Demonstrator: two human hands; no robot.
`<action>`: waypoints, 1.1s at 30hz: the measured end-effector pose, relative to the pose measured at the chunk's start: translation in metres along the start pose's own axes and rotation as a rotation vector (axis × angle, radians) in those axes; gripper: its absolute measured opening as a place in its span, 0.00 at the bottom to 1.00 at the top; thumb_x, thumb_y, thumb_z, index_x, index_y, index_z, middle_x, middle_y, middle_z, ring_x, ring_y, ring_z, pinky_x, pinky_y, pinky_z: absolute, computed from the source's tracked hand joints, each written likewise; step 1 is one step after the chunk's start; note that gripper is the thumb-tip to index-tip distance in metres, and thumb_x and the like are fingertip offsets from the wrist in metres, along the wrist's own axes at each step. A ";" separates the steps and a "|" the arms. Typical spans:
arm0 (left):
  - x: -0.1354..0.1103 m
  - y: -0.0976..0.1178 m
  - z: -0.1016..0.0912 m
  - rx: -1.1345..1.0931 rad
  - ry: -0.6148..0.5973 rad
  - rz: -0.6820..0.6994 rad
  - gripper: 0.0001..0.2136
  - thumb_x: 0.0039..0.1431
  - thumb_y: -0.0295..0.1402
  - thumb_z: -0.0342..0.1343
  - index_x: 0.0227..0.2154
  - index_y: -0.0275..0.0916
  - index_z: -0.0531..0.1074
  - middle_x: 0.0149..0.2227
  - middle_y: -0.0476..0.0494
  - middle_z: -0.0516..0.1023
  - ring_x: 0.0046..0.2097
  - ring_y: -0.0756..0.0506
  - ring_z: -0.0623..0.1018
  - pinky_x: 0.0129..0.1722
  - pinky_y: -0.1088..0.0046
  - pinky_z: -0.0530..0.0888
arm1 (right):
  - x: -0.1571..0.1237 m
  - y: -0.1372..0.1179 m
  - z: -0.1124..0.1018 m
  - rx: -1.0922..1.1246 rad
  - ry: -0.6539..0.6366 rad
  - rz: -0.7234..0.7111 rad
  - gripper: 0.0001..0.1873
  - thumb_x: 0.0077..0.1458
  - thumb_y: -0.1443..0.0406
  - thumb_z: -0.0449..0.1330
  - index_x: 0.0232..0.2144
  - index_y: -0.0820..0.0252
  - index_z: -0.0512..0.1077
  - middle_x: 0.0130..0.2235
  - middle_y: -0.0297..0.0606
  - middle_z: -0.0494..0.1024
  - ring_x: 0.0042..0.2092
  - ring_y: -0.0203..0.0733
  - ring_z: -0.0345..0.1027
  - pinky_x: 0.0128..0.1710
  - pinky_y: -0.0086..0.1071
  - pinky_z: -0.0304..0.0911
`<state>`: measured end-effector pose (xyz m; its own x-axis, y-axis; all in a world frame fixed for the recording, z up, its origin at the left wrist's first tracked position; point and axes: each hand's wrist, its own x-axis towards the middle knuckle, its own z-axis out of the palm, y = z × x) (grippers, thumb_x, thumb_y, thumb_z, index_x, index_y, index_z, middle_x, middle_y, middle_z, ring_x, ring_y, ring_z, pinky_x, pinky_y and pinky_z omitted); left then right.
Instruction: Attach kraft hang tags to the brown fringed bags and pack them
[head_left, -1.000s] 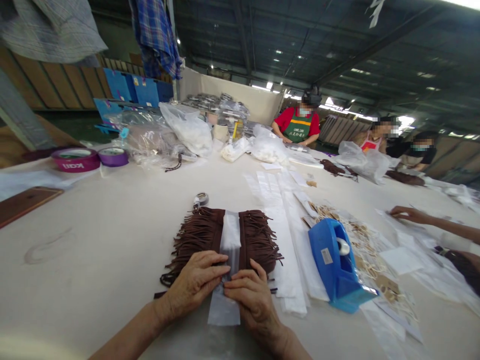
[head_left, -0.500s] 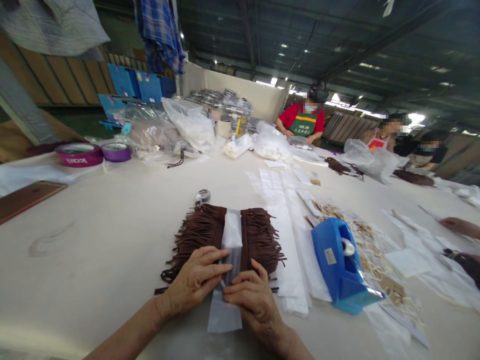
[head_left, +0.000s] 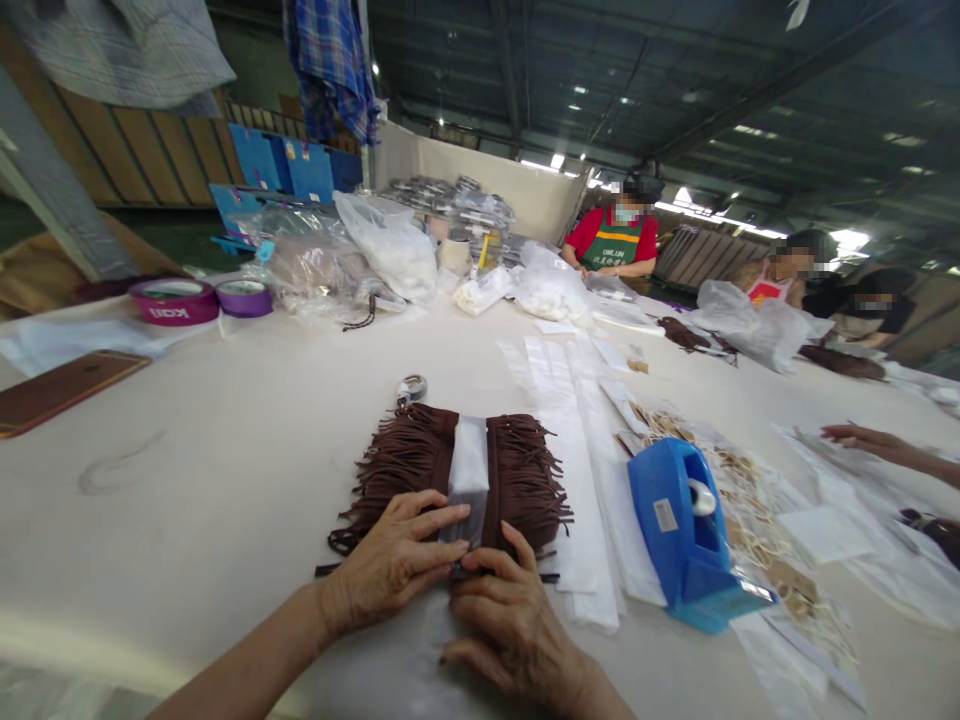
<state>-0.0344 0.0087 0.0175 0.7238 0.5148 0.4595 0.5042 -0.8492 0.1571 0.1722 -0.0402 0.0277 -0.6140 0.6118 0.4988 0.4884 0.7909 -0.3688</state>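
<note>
A brown fringed suede bag (head_left: 517, 472) lies flat on the white table (head_left: 225, 460) in front of me. A translucent white plastic strip (head_left: 468, 465) runs down its middle toward me. My left hand (head_left: 397, 555) rests on the bag's near left part, fingers pressed together onto the strip. My right hand (head_left: 510, 625) lies just beside it, fingers curled and pinching the strip at the bag's near edge. A small metal clasp (head_left: 412, 387) sticks out behind the bag.
A blue tape dispenser (head_left: 686, 540) stands right of the bag, beside long white plastic strips (head_left: 577, 470) and paper tags. Purple tape rolls (head_left: 176, 300) and filled plastic bags (head_left: 390, 250) sit at the back left. Other people work at the far side; another person's hand (head_left: 862, 437) reaches in at right.
My right hand slid toward me over the strip's loose near end, which is now covered. The other person's hand at right moved back in over the table.
</note>
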 end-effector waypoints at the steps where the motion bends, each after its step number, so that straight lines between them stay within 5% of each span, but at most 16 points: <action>1: 0.000 0.000 0.000 0.011 0.003 0.003 0.11 0.59 0.33 0.49 0.44 0.47 0.71 0.53 0.45 0.69 0.52 0.39 0.64 0.45 0.57 0.68 | 0.000 -0.001 -0.005 0.041 -0.037 0.021 0.09 0.56 0.57 0.54 0.35 0.55 0.70 0.33 0.30 0.78 0.47 0.39 0.65 0.62 0.40 0.31; 6: 0.000 0.001 0.002 0.042 0.055 0.025 0.12 0.59 0.31 0.49 0.45 0.45 0.69 0.53 0.44 0.68 0.51 0.39 0.64 0.45 0.59 0.66 | 0.004 -0.001 -0.007 0.006 0.126 0.153 0.07 0.58 0.69 0.51 0.37 0.59 0.69 0.36 0.35 0.75 0.42 0.35 0.66 0.56 0.37 0.51; 14: 0.003 0.014 0.001 0.130 0.163 0.061 0.12 0.63 0.31 0.42 0.41 0.39 0.70 0.47 0.44 0.71 0.50 0.43 0.64 0.50 0.62 0.58 | 0.009 0.006 0.024 -0.173 0.376 0.030 0.03 0.55 0.70 0.56 0.29 0.61 0.69 0.31 0.33 0.75 0.39 0.36 0.64 0.48 0.36 0.54; 18: 0.007 0.022 0.005 0.194 0.119 0.123 0.16 0.64 0.28 0.37 0.39 0.31 0.70 0.40 0.43 0.73 0.44 0.46 0.67 0.49 0.66 0.59 | 0.007 0.006 0.022 -0.157 0.336 0.040 0.05 0.55 0.72 0.54 0.31 0.61 0.69 0.33 0.36 0.75 0.39 0.38 0.64 0.44 0.36 0.56; 25: 0.006 0.032 0.011 0.273 0.173 0.115 0.16 0.61 0.24 0.38 0.35 0.26 0.72 0.40 0.38 0.73 0.41 0.44 0.69 0.46 0.68 0.66 | -0.011 -0.001 -0.004 -0.197 0.139 -0.034 0.19 0.51 0.76 0.48 0.45 0.64 0.66 0.43 0.44 0.74 0.50 0.44 0.62 0.53 0.44 0.53; 27: 0.006 0.032 0.009 0.277 0.185 0.146 0.14 0.60 0.23 0.40 0.34 0.26 0.73 0.39 0.38 0.74 0.40 0.44 0.69 0.43 0.68 0.68 | -0.023 -0.007 -0.008 -0.227 0.142 -0.034 0.18 0.49 0.76 0.49 0.43 0.63 0.67 0.41 0.43 0.74 0.47 0.44 0.64 0.48 0.43 0.57; 30: 0.008 0.030 0.006 0.279 0.208 0.189 0.13 0.59 0.21 0.42 0.32 0.26 0.73 0.38 0.37 0.75 0.38 0.44 0.70 0.40 0.69 0.70 | -0.043 -0.014 -0.002 -0.195 0.106 0.022 0.16 0.47 0.74 0.51 0.39 0.61 0.68 0.36 0.40 0.75 0.39 0.41 0.67 0.37 0.36 0.60; 33: 0.009 0.028 0.004 0.282 0.218 0.202 0.14 0.60 0.21 0.40 0.32 0.26 0.73 0.37 0.37 0.75 0.38 0.44 0.71 0.38 0.70 0.72 | -0.061 -0.018 0.014 -0.109 0.079 0.136 0.18 0.45 0.72 0.53 0.41 0.59 0.67 0.38 0.39 0.75 0.40 0.42 0.67 0.38 0.35 0.61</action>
<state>-0.0116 -0.0095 0.0223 0.7199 0.2776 0.6361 0.4934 -0.8493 -0.1878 0.1925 -0.0914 -0.0073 -0.4893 0.7064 0.5114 0.6305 0.6917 -0.3521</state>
